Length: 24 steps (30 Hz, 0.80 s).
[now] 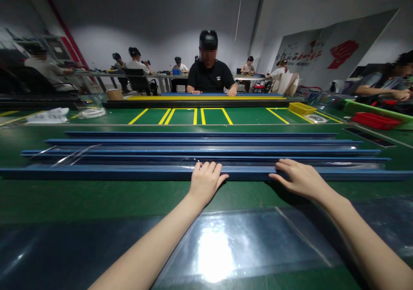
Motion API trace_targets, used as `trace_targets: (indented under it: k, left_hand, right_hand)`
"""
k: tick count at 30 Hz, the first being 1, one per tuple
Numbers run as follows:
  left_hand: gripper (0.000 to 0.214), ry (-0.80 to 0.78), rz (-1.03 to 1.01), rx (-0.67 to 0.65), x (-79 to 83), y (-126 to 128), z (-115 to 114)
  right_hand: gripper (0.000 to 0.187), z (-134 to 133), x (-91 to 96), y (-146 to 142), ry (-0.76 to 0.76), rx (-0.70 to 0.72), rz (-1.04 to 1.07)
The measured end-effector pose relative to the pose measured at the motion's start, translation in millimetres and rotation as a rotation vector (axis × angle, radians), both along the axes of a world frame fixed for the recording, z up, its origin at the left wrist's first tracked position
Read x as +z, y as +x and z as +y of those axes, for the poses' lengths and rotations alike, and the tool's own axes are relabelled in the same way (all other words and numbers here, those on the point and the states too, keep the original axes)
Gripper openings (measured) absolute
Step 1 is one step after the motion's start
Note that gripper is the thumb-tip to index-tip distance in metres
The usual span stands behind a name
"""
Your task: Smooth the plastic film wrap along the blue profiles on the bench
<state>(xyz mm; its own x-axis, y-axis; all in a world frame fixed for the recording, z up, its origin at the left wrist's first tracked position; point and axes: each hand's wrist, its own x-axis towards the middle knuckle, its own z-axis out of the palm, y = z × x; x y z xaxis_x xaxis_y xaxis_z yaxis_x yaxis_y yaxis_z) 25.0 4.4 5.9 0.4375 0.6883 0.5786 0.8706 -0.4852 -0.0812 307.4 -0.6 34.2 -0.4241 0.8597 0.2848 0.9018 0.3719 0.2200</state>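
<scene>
Several long blue strips (129, 172) lie side by side across the green table (97, 199), some under clear film. My left hand (205, 181) rests on the nearest strip near its middle, with the fingers curled over its top edge. My right hand (298, 177) lies a little to the right on the same strip, its fingers stretched forward and slightly bent over it. A sheet of clear plastic film (245, 242) lies flat on the table under my forearms, with glare on it.
A person in a black shirt (210, 77) sits opposite with hands on blue and yellow strips. A yellow tray (301, 108) and red tray (374, 120) stand at the right. More people sit at tables behind and at the right edge.
</scene>
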Motion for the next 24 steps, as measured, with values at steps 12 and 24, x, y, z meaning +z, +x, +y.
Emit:
trace_targets:
  k: [12, 24]
  left_hand:
    - [0.026, -0.004, 0.007, 0.020, 0.9, 0, -1]
    - [0.029, -0.014, -0.013, 0.030, -1.5, 1, 1]
  right_hand:
    - [0.018, -1, -1.7, -21, 0.013, 0.145, 0.114]
    - [0.016, 0, -2.8, -22, 0.011, 0.143, 0.106]
